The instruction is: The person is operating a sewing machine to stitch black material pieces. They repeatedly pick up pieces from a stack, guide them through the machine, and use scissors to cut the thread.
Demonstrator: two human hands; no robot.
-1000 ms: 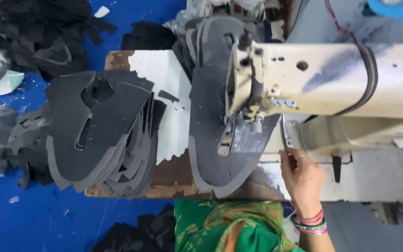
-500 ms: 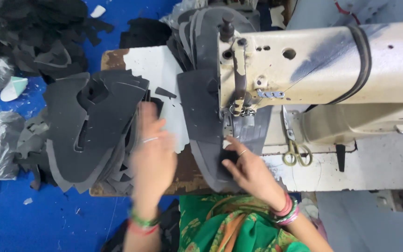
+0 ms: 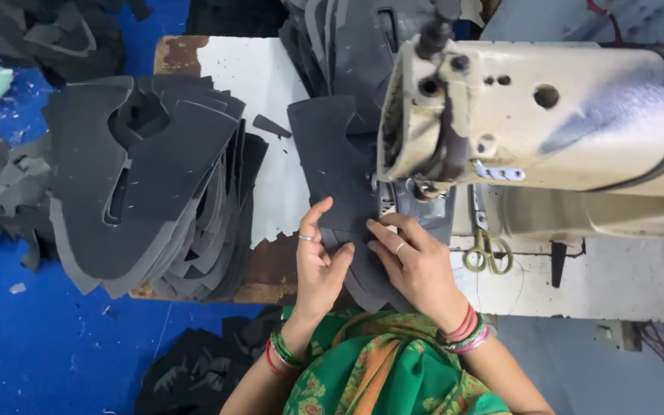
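Scraps (image 3: 32,38): dark offcuts lay on the blue floor (image 3: 48,353) at far left.
Stack (image 3: 147,177): cut grey pieces stood piled on the table (image 3: 263,92), left of my hands.
Left hand (image 3: 320,265): my fingers were loosely spread, holding nothing, thumb and fingertips resting on the near edge of the piece (image 3: 336,165).
Piece: dark grey, flat, ran from my hands up under the machine head.
Right hand (image 3: 416,265): open and flat, it pressed the piece just before the needle; gripped nothing.
Machine (image 3: 547,123): cream, worn, over the piece.
Scissors (image 3: 487,250): lay beside my right hand, on the white bed.
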